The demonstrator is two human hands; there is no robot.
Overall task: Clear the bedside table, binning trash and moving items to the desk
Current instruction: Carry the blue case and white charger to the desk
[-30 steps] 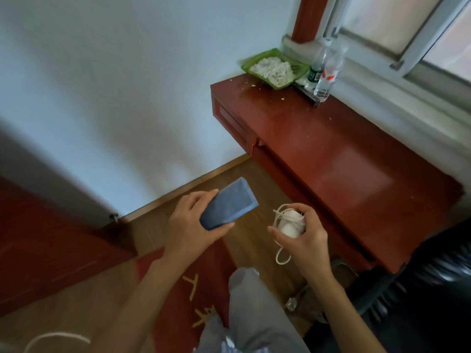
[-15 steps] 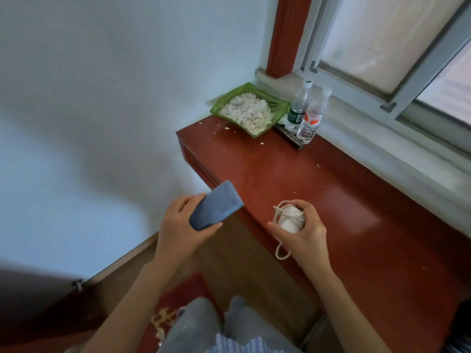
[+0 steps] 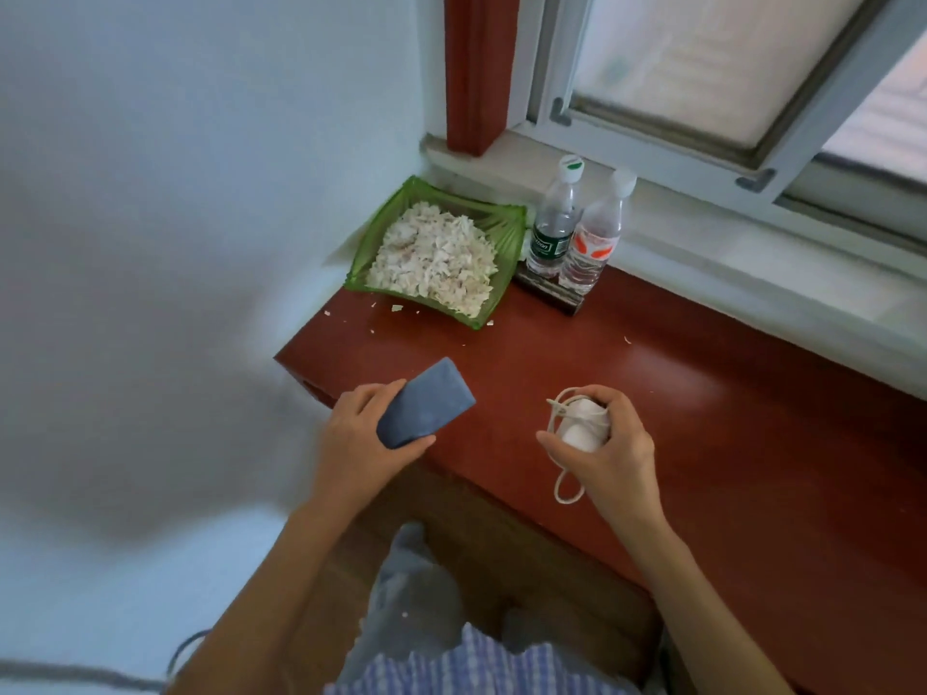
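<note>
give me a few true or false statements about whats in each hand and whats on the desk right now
1. The left hand grips a blue box. True.
2. The right hand is empty. False: it holds a white charger with its coiled cable.
3. Two capped water bottles stand by the window sill. True.
4. The green tray lies empty. False: it is heaped with white scraps.
5. The blue box rests flat on the red desk. False: the hand holds it above the desk's edge.

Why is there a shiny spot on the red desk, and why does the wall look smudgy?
Head view: the window throws pale glare onto the glossy desk; the wall and picture edges look soft with blur, and the wide lens bends straight lines.
</note>
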